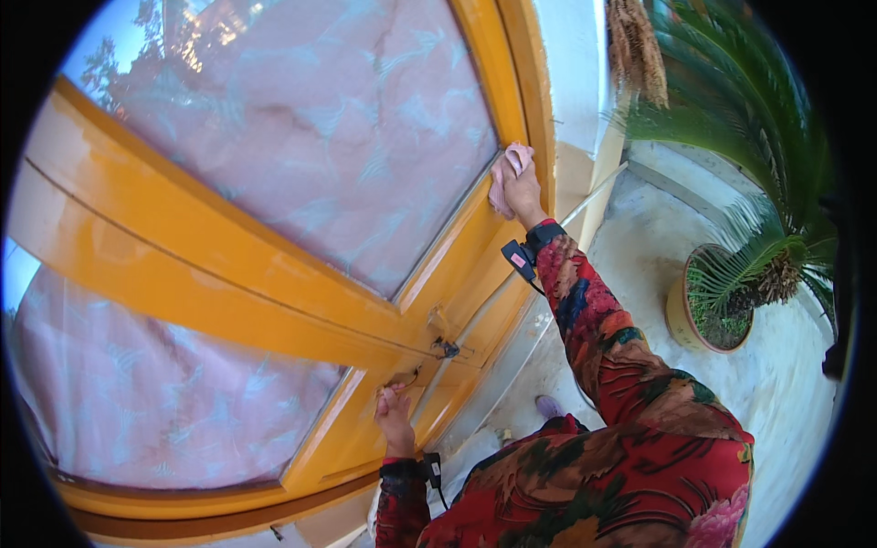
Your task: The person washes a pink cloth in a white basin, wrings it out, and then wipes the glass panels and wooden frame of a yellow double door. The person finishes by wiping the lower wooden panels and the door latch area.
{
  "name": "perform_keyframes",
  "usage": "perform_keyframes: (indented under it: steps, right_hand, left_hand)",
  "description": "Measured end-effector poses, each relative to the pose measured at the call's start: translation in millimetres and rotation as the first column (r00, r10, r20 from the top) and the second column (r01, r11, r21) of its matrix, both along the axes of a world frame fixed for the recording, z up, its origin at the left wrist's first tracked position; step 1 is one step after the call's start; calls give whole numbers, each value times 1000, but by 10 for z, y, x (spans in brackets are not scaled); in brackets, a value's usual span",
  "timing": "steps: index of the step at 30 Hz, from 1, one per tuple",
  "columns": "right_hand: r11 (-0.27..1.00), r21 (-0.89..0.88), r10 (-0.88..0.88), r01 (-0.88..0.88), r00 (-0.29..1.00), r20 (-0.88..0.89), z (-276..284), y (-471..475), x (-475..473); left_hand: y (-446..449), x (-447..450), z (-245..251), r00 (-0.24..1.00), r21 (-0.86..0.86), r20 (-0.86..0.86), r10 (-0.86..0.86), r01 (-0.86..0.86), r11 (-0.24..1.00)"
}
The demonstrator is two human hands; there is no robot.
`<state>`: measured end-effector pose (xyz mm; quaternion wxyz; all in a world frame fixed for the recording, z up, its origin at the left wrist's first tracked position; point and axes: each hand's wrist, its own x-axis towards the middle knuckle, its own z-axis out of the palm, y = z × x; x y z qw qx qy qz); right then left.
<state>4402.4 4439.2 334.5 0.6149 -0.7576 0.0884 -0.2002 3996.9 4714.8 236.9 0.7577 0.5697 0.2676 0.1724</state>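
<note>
A crumpled pink cloth [502, 195] is in my right hand [522, 188]. That hand presses the cloth to the yellow wooden frame of a double door [473, 226], at the lower corner of the upper glass pane [329, 137]. My left hand [395, 419] is closed around a handle on the other door leaf, beside the lower glass pane [185, 404]. Its fingers hide most of the handle. Between the hands, a dark metal latch or handle [447, 348] sits near the seam of the two leaves. Patterned pink curtain fabric shows behind both panes.
A long pale rod or cord [486, 305] crosses before the door's lower part. On the right, a potted cycad [781, 267] spreads fronds over its yellow pot [678, 308] on the concrete floor [637, 240]. Dark devices with cables [519, 259] are strapped at both wrists.
</note>
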Motion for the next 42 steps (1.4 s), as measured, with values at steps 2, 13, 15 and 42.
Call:
perform_keyframes:
  steps: [2, 13, 15, 42]
  right_hand:
    - [1000, 11, -27, 26, 994, 104, 32, 219, -193]
    - [912, 147, 396, -382, 915, -82, -63, 1464, -2217]
    - [924, 113, 375, -364, 923, -89, -132, 1598, -2362]
    - [945, -214, 326, -248, 764, 557, -299, 952, -1627]
  left_hand:
    - [19, -4, -17, 1000, 20, -16, -24, 24, 999]
    - [44, 16, -99, 1000, 10, -23, 7, -7, 1000]
    - [57, 19, -118, 1000, 10, 0, 8, -8, 1000]
    - [-4, 37, -58, 1000, 28, 14, 24, -24, 999]
